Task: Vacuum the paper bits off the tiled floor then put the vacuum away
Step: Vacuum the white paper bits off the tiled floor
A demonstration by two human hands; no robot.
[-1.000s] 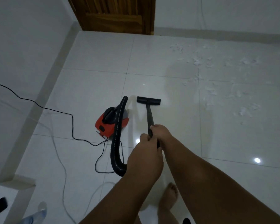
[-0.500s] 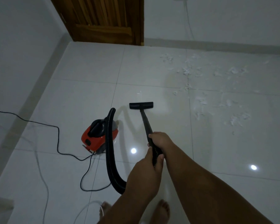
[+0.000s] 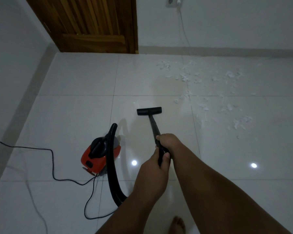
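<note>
Vacuum (image 3: pixel 98 157) – head view: small red-and-black canister, sits on the tiled floor (image 3: pixel 71 115) at approx. 8 o'clock from frame centre, just left of the hands. Its black hose (image 3: pixel 111 166) rises from the top, then curves down toward 6 o'clock and goes out of sight behind the left forearm.

Both hands grasp the black wand (image 3: pixel 153 125). The right hand (image 3: pixel 167 142) wraps it farther along; the left hand (image 3: pixel 152 173) clasps the near end just behind, thumb on top. The wand slants down to 12 o'clock from the hands, and its floor nozzle (image 3: pixel 149 110) lies flat on a tile.

Paper bits (image 3: pixel 210 92), white and scattered over approx. 4 tiles, lie at 1–2 o'clock from the nozzle, apart from it.

A black power cord (image 3: pixel 41 151) runs from the vacuum's near end, w/ 1 loop toward 6 o'clock and the rest going off at 9 o'clock. Wooden door (image 3: pixel 91 22) at 11 o'clock. Wall socket (image 3: pixel 173 0) at 12 o'clock w/ a plug in it and a thin cable (image 3: pixel 183 27) hanging down. 1 bare foot (image 3: pixel 177 225) at the bottom edge.
</note>
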